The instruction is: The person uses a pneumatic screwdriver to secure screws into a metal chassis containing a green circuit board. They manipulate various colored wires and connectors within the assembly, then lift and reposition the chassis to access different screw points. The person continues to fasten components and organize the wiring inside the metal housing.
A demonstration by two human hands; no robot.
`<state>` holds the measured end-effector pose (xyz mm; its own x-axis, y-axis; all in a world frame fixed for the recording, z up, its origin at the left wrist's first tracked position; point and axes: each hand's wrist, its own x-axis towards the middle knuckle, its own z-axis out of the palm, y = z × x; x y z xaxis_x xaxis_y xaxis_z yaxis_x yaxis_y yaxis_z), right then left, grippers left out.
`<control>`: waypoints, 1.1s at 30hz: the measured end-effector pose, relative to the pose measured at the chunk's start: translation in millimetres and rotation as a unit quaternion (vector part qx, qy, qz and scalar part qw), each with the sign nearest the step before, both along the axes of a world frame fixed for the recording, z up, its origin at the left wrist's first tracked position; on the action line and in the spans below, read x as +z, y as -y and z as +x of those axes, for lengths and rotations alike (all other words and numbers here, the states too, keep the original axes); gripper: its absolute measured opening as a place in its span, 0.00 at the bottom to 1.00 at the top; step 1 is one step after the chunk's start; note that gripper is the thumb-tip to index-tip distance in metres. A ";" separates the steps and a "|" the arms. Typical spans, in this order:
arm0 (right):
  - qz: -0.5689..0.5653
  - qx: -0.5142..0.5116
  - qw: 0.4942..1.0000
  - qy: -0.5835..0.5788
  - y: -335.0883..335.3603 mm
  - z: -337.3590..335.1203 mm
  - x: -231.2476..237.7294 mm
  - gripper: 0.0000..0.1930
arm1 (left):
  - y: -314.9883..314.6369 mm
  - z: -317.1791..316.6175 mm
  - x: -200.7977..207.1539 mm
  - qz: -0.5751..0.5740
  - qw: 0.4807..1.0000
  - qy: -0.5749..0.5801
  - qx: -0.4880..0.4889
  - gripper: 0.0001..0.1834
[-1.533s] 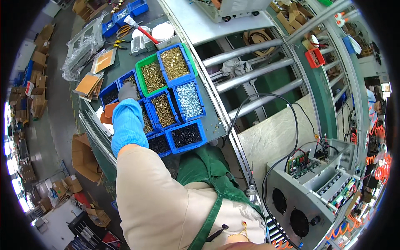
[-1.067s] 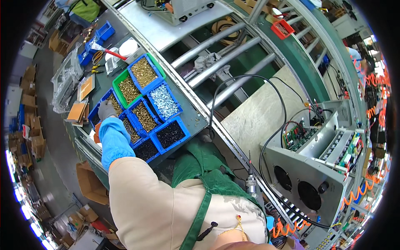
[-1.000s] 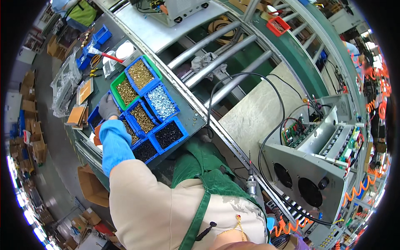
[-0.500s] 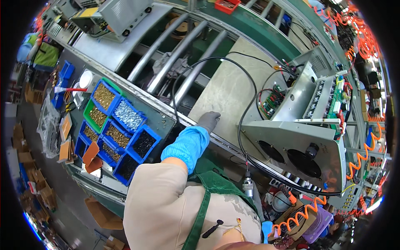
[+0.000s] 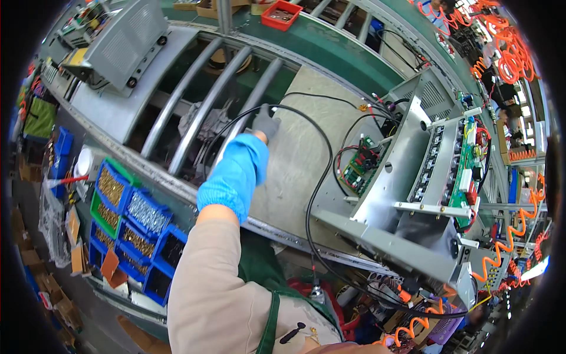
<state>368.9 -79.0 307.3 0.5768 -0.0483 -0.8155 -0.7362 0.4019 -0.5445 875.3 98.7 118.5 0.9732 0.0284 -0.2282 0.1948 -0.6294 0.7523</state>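
Note:
My left hand (image 5: 266,123), in a grey glove with a blue sleeve cover (image 5: 233,177), reaches over the near edge of the conveyor. Its fingers are closed at a thick black cable (image 5: 323,147), which loops across a flat pale board (image 5: 289,159). My right hand is out of sight. To the right of the board stands an open grey metal machine housing (image 5: 383,236). Inside it a green circuit board with wires (image 5: 361,168) lies low, and another green circuit board (image 5: 463,171) stands along its far right side. A metal connector (image 5: 317,292) hangs near my apron.
Blue and green bins (image 5: 141,212) of screws and small parts sit left of my arm. Metal rollers (image 5: 206,109) span the conveyor beyond. A second grey housing (image 5: 127,44) stands far left, and a red tray (image 5: 281,15) at the back. Orange coiled hoses (image 5: 510,236) hang right.
My left hand has moved forward and left, off the board's near edge to the black cable. The whole view has shifted, and the housing appears more from above.

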 end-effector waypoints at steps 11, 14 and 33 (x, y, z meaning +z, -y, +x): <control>-0.028 -0.018 0.997 -0.067 11.3 6.1 1.6 0.45 | 21.6 92.2 -42.1 0.317 0.852 0.058 -0.412 0.13; -0.028 -0.006 0.998 -0.064 7.4 7.5 0.9 0.45 | 39.4 62.6 -31.5 0.335 0.841 0.097 -0.413 0.14; -0.134 0.154 0.978 0.045 21.6 -101.1 5.0 0.45 | -23.8 -147.4 136.4 -0.553 0.804 -0.216 -0.031 0.15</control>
